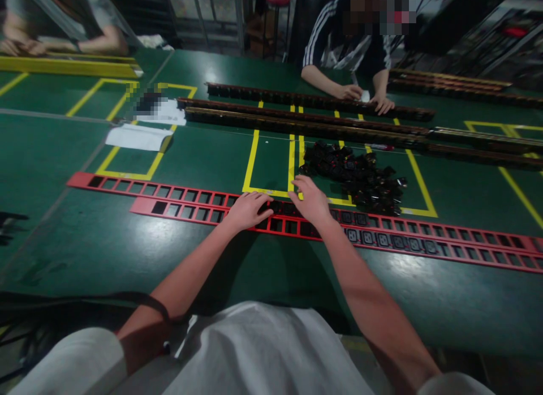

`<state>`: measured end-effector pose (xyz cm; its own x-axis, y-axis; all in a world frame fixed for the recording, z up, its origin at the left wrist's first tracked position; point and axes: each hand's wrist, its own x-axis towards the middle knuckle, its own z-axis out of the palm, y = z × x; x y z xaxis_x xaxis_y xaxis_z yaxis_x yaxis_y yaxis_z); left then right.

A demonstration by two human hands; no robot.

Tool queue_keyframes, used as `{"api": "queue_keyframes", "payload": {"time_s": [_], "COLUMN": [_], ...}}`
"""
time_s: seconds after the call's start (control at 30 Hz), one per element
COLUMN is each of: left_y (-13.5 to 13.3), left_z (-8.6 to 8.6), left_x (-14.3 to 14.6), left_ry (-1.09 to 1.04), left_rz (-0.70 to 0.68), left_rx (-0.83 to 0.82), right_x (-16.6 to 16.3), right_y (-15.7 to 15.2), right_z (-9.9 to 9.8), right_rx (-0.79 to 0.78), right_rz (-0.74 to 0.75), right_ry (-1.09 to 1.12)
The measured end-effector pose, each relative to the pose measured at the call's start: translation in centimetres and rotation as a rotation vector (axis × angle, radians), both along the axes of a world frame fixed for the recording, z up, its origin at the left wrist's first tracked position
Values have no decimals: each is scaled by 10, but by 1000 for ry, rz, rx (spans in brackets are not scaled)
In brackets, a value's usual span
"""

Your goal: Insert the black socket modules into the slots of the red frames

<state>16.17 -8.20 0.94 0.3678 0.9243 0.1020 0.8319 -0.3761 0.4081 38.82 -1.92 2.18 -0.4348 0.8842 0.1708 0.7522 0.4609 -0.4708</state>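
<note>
Two long red strips [190, 213] with rows of square openings lie side by side across the table. Black sockets [382, 239] fill some openings right of the middle. My left hand [248, 210] rests over the far strip, thumb and fingers apart, its fingertips beside a black socket [275, 207] seated there. My right hand [313, 202] is over the far strip too, fingers spread towards the near left edge of a pile of black sockets [352, 168]. No held part shows in either hand. What lies beneath both palms is hidden.
Long dark rails [305, 120] cross the table beyond the pile. A co-worker's hands [350, 93] work at the far rail; another person sits at far left by a yellow rail [72, 65]. White papers [138, 137] lie at left. Yellow tape [251, 160] marks the green tabletop [169, 265].
</note>
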Motion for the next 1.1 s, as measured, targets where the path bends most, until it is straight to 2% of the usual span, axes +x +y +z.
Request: {"api": "queue_keyframes", "payload": {"time_s": [0.1, 0.27, 0.57, 0.73, 0.83, 0.93, 1.1], "left_y": [0, 1, 0, 0, 0, 0, 0], "left_z": [2, 1, 1, 3, 3, 3, 3], "left_x": [1, 0, 1, 1, 1, 1, 1], "left_ry": [5, 19, 19, 18, 14, 16, 12], "left_rz": [5, 9, 17, 21, 21, 17, 17], "left_rx": [-14, -23, -18, -44, -48, -46, -31], "right_x": [7, 7, 5, 12, 23, 32, 33], "right_y": [15, 18, 12, 11, 13, 15, 14], "right_z": [-5, -13, -11, -9, -9, -11, -16], "right_rx": [29, 17, 32, 53, 87, 77, 3], "right_rz": [-151, -134, -200, -457, -545, -528, -283], "right_ry": [-88, -209, -196, -88, 36, 132, 87]}}
